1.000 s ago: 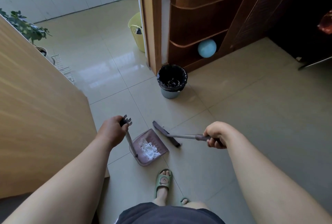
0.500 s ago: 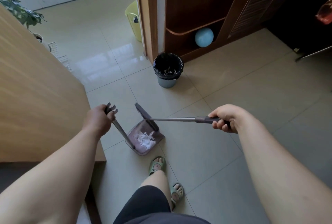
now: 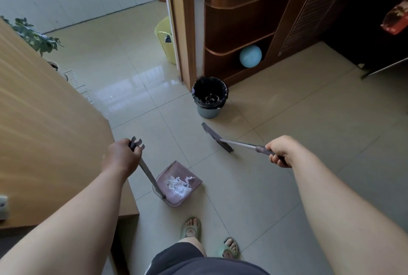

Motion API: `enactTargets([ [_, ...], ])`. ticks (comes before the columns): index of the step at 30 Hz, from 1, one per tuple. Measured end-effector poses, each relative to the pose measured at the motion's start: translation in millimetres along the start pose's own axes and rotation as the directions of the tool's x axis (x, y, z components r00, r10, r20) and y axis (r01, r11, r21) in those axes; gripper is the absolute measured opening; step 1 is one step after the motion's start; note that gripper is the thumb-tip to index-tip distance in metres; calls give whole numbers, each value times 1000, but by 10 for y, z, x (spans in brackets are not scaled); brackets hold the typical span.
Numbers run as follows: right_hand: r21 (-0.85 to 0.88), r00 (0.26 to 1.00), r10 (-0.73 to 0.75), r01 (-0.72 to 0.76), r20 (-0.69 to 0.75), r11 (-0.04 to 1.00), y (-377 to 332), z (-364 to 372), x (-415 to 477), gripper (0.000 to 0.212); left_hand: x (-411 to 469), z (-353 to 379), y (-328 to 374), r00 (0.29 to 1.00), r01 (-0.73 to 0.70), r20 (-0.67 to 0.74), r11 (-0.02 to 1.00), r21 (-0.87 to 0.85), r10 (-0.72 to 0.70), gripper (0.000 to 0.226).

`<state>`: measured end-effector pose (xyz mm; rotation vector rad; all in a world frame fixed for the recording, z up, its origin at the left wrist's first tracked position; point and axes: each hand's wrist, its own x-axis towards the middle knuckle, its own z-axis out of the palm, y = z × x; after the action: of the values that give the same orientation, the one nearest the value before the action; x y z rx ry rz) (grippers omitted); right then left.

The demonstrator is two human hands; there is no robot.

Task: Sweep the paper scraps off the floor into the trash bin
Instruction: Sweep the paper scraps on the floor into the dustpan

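My left hand (image 3: 122, 157) grips the top of a long-handled mauve dustpan (image 3: 164, 181) that rests on the tiled floor. White paper scraps (image 3: 179, 186) lie heaped in its tray. My right hand (image 3: 280, 150) holds the handle of a short broom (image 3: 217, 138), whose dark head hangs just off the floor to the right of the dustpan. A grey trash bin (image 3: 209, 96) lined with a black bag stands beyond the broom head, by the door frame.
A wooden tabletop (image 3: 44, 142) fills the left side. A dark wood cabinet (image 3: 254, 21) with a blue ball (image 3: 250, 56) stands behind the bin. A yellow basket (image 3: 165, 38) sits past the doorway. My feet in green slippers (image 3: 191, 228) stand below the dustpan.
The broom head has swung away from the dustpan's mouth, up and to the right toward the bin. The dustpan with the scraps has stayed in my left hand's grip.
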<state>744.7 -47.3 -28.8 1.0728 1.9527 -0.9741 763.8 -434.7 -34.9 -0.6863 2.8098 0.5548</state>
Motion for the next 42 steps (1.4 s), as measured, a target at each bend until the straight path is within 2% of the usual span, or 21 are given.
enactTargets([
  [5,-83,999,50,-50,-3,995,5,354,69,20,102,67,-14,992,-99,80,995,-15,100,16],
  [10,-245,979,144,-106,144,964,-58,656,-87,21,238,51,-19,986,-142,84,990,-4,142,17],
  [15,-154,968,163,-134,189,979,-216,596,-278,20,297,46,6,982,-163,101,987,4,162,16],
  [26,-77,999,20,-23,-35,997,-280,68,-300,16,375,42,125,976,-184,105,981,-57,189,18],
  [29,-70,994,-18,10,-107,998,-259,-4,-187,13,403,88,251,974,-190,110,978,-87,199,16],
  [37,-79,959,-39,18,-280,997,-315,-59,376,25,475,312,687,972,-179,128,974,-137,197,11],
  [40,-133,957,-38,-1,-288,991,-328,-74,587,22,499,441,865,975,-153,134,974,-170,176,11],
  [42,-199,972,-33,-14,-235,980,-336,-89,672,22,502,540,977,977,-136,140,975,-178,162,11],
])
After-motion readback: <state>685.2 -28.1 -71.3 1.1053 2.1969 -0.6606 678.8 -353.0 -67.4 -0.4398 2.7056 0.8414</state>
